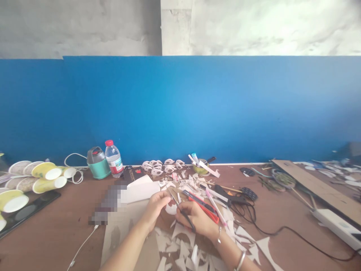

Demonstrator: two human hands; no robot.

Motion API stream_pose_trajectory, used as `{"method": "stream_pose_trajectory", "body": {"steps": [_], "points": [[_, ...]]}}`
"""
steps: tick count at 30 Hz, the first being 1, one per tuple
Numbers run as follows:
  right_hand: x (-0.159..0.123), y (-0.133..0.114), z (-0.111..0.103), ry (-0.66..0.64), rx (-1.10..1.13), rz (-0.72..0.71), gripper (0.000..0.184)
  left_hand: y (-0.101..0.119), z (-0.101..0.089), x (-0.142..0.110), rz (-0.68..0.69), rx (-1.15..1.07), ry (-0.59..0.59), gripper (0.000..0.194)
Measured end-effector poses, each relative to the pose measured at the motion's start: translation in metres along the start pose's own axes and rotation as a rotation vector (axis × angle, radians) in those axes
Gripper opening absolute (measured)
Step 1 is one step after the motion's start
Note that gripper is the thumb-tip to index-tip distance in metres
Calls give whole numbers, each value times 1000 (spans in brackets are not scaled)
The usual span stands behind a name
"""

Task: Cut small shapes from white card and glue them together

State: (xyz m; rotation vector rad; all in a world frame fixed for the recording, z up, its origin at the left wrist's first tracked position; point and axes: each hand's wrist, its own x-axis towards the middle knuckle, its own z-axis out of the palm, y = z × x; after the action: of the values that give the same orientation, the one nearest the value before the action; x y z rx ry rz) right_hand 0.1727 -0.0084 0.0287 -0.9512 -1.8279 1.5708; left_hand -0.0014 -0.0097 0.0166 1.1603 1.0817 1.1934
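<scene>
My right hand (196, 218) is closed around the handles of a pair of scissors (189, 221), whose blades point up and to the left. My left hand (155, 209) pinches a small white paper piece (170, 208) beside the blades. Whether the blades touch the paper, I cannot tell. Just beyond my right hand lie a red utility knife (207, 213) and a pink-and-white pen (216, 207). White paper scraps (183, 248) are scattered under and around both hands. A folded white sheet (141, 191) rests on a cardboard sheet (120, 229) to the left.
Several white cut-out shapes (157, 171) stand along the back edge near a green bowl (200, 169). A glue gun (225, 192) trails a black cable rightward. Left are a water bottle (114, 160), a teal container (98, 168) and paper cups (46, 171). A power strip (335, 226) lies right.
</scene>
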Motion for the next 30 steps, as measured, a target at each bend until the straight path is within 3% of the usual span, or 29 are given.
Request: {"method": "stream_pose_trajectory", "body": {"steps": [26,30], "points": [[4,10,-1,4,-20,-23,17,-2,-6,4,-50,-27,-11,15],[6,13,-6,147,-68,7,12,-2,-6,4,-39,78,40,18]]}}
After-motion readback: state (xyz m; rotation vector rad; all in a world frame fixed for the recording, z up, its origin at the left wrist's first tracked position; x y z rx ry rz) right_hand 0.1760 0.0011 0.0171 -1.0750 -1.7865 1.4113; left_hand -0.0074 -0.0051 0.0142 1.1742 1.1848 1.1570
